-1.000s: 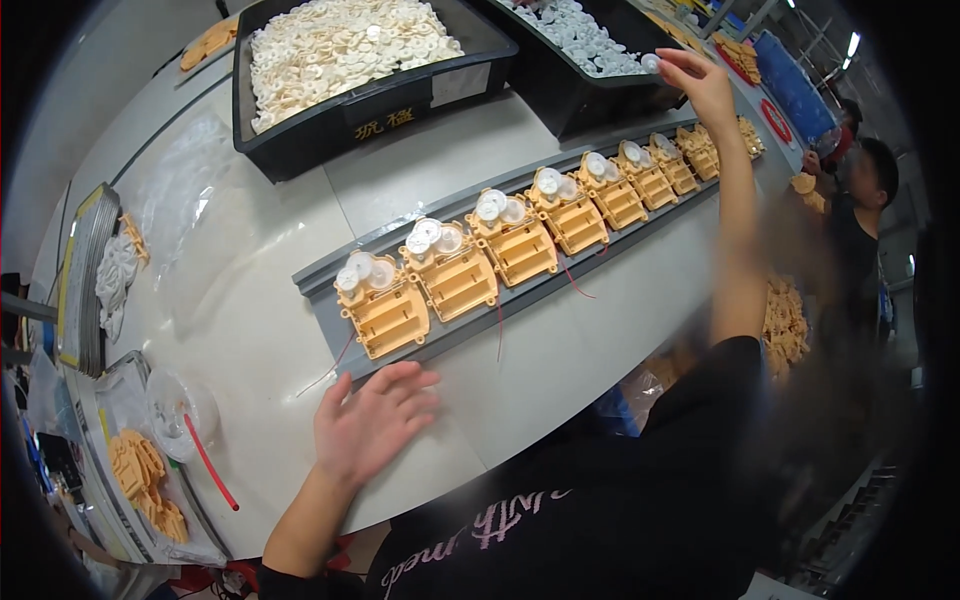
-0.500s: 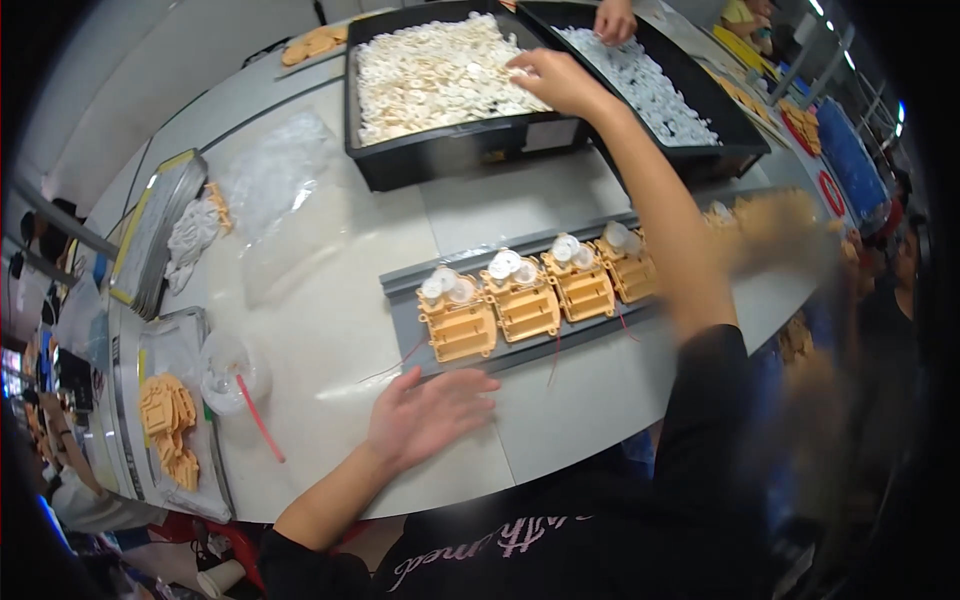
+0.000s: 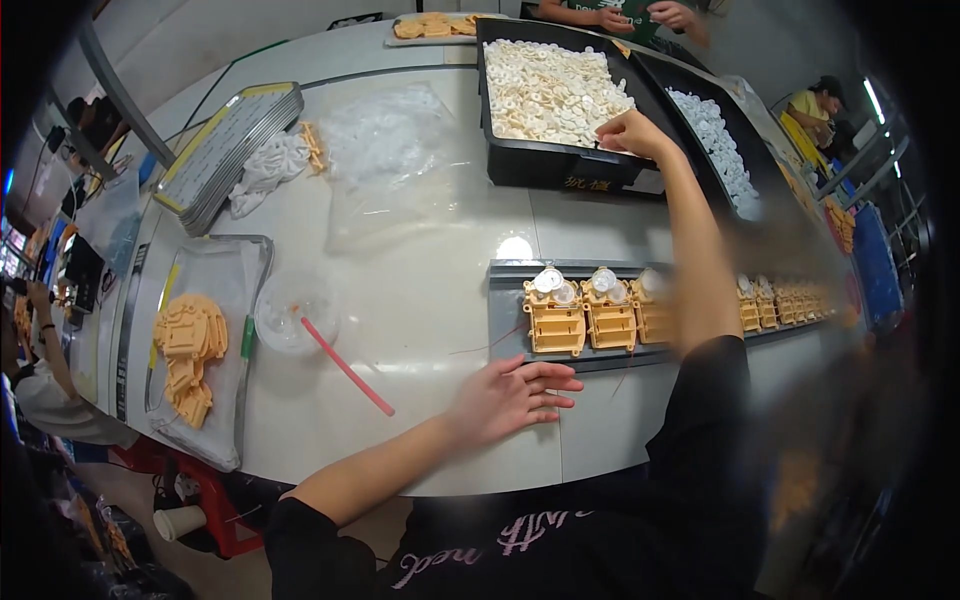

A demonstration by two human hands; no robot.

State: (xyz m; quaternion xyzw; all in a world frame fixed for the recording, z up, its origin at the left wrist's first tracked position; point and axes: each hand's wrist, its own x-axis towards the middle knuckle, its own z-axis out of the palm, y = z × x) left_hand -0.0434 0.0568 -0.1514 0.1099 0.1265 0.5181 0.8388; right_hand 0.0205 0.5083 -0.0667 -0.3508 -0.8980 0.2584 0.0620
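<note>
Right hand [image 3: 630, 133]: reached out across the tabletop [image 3: 410, 300] to the near right corner of a black bin [image 3: 555, 172] full of cream-white discs [image 3: 555, 90]. My fingers are curled and point down and left, the tips bunched at the discs by the rim. I cannot tell whether they pinch a disc or only touch the heap.

Left hand [image 3: 520, 395]: open and slack, fingers apart and pointing right, thumb uppermost near the front edge of a grey rail [image 3: 507, 310]. Nothing in its grasp. I cannot tell whether it rests on the tabletop or hangs just over it.

The orange housings [image 3: 557, 327] stand in a row along the rail, running off to the right, the nearest just beyond my left hand. White gears [image 3: 550, 282] sit on their far ends. Thin wires trail off the first few. My right forearm crosses over the row and hides part of it.

A second black bin [image 3: 762, 160], right of the first, holds pale bluish parts [image 3: 715, 145].

Left side: a clear bowl [image 3: 285, 325] with a red tube [image 3: 350, 368] leaning out of it; beside it a lined tray [image 3: 228, 400] of orange pieces [image 3: 190, 340].
</note>
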